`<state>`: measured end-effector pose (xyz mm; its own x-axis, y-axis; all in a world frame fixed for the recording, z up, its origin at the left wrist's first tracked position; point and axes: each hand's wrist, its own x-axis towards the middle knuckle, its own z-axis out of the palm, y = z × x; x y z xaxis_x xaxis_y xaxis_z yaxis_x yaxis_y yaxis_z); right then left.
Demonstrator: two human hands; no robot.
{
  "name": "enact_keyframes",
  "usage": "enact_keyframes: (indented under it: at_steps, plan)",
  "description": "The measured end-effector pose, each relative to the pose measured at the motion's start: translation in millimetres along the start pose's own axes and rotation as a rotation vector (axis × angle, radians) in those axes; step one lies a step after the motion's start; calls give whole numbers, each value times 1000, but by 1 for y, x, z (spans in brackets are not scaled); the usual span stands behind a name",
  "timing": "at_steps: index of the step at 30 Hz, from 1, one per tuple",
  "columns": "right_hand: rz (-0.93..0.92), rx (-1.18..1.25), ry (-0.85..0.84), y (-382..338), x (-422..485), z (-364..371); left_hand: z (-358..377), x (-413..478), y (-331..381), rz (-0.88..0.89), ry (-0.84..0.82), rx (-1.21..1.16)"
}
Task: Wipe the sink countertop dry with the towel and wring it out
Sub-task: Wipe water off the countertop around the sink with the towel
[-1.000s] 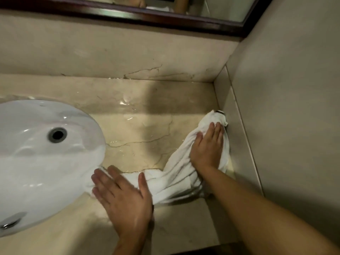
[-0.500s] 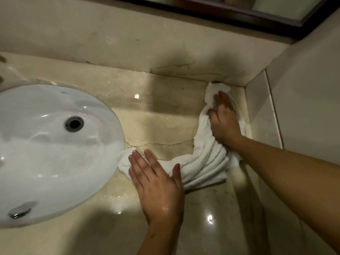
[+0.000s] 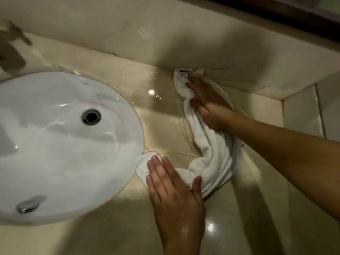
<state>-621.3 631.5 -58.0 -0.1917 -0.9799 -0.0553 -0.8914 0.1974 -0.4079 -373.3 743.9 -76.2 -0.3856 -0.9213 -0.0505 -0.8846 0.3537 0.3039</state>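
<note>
The counter (image 3: 114,234), wet and cracked, is seen with the basin (image 3: 55,144) set in it; only a drain plug (image 3: 27,205) is seen inside. The towel (image 3: 211,150) is draped in a curve from the basin rim to the back wall; its far end has been pushed left along that wall since a moment ago. The right hand (image 3: 206,103) is pressed on that far end, fingers curled into the cloth. The left hand (image 3: 171,188) is laid flat, fingers together, on the near end.
</note>
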Motion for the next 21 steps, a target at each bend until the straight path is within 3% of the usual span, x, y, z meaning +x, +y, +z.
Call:
enact_keyframes:
  at_steps: [6,14,19,21]
  plan:
    - [-198,-21,-87,-55,60,23,-10,9,-19,-101,5,29]
    - [-364,-74,-49,-109,87,46,-14,5,-25,-250,48,-21]
    - [-474,-59,77,-137,86,57,-20,-4,-29,-281,14,-23]
    - [-437,-4,145,-137,78,52,-22,-8,-31,-259,12,-11]
